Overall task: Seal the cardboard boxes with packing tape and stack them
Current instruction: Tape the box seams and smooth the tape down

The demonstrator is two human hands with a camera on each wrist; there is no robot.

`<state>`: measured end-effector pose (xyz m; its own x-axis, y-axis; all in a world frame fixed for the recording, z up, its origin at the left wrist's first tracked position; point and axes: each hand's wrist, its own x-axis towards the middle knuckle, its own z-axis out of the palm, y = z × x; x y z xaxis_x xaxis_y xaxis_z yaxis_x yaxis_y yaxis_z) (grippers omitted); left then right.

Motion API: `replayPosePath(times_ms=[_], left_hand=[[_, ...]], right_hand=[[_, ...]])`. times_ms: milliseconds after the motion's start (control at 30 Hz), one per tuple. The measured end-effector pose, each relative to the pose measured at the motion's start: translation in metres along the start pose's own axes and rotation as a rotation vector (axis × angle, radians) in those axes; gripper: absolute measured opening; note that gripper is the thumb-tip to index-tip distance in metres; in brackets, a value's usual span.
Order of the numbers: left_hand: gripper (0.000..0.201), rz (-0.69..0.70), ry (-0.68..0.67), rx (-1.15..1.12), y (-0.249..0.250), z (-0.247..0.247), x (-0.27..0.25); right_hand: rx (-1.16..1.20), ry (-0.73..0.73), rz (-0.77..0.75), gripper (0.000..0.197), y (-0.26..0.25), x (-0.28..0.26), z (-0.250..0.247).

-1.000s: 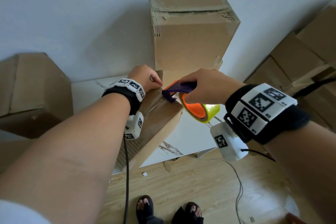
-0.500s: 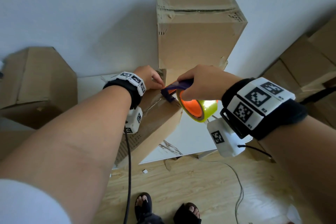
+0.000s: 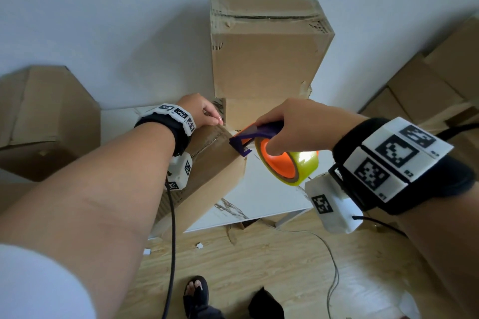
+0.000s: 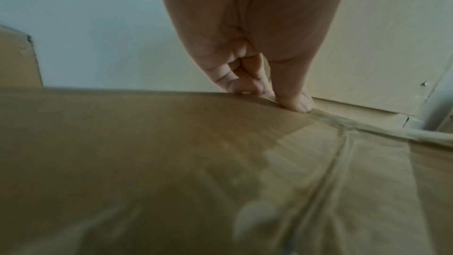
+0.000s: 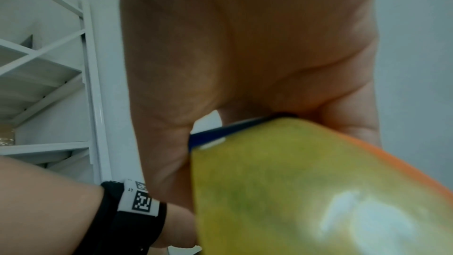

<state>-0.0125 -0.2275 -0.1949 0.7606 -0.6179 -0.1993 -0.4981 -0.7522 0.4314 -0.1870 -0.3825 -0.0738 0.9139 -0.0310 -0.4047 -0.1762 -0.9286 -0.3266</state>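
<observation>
A cardboard box (image 3: 215,166) lies tilted on the white table (image 3: 261,189), with a strip of tape (image 4: 343,162) along its top seam. My left hand (image 3: 216,119) grips the box's far top edge: the thumb (image 4: 296,102) presses on top and the fingers curl over the edge. My right hand (image 3: 274,134) grips the purple handle of a tape dispenser (image 3: 259,134) with an orange core and a yellowish roll (image 5: 294,191). The dispenser's blade end sits at the box's right top edge. Behind stands a tall stack of sealed boxes (image 3: 264,59).
More cardboard boxes are piled at the left (image 3: 46,116) and the right (image 3: 427,85) against the wall. A cable (image 3: 334,267) trails over the wooden floor below the table, near my feet (image 3: 197,295). A white shelf frame (image 5: 93,84) shows in the right wrist view.
The dispenser has slid slightly toward the box's right edge and its roll has tilted more toward me. My left hand stays on the far edge.
</observation>
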Motion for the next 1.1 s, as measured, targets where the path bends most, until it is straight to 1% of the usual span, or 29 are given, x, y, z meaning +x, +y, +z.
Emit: replayPosePath(times_ms=[233,467,600,733,800,867,933,1033,1100], left_hand=[[0.014,-0.022,0.05,-0.021,0.002,0.005,-0.004],[0.013,-0.032,0.051,-0.022,0.003,0.006,-0.004],[0.013,-0.043,0.053,-0.026,0.002,0.006,-0.004],[0.014,-0.04,0.061,-0.04,0.004,0.008,-0.005],[0.015,-0.047,0.061,-0.036,0.004,0.008,-0.005],[0.015,-0.054,0.063,-0.035,0.004,0.008,-0.005],[0.015,-0.06,0.066,-0.041,0.004,0.008,-0.005],[0.014,-0.072,0.07,-0.045,0.004,0.01,-0.005],[0.013,-0.085,0.072,-0.054,0.005,0.011,-0.005]], right_hand=[[0.036,0.001,-0.007,0.036,0.012,-0.017,0.002],[0.054,-0.028,0.007,0.045,0.02,-0.031,0.005],[0.022,-0.059,0.015,0.042,0.021,-0.033,0.011],[-0.012,-0.047,0.035,0.034,0.02,-0.016,0.023],[-0.01,-0.034,0.063,0.031,0.018,-0.006,0.025],[0.011,0.009,0.105,0.03,0.016,0.002,0.024],[0.053,0.031,0.17,0.035,0.017,0.012,0.02],[0.145,-0.011,0.283,0.046,0.021,0.033,0.014],[0.139,-0.033,0.3,0.054,0.02,0.042,0.011]])
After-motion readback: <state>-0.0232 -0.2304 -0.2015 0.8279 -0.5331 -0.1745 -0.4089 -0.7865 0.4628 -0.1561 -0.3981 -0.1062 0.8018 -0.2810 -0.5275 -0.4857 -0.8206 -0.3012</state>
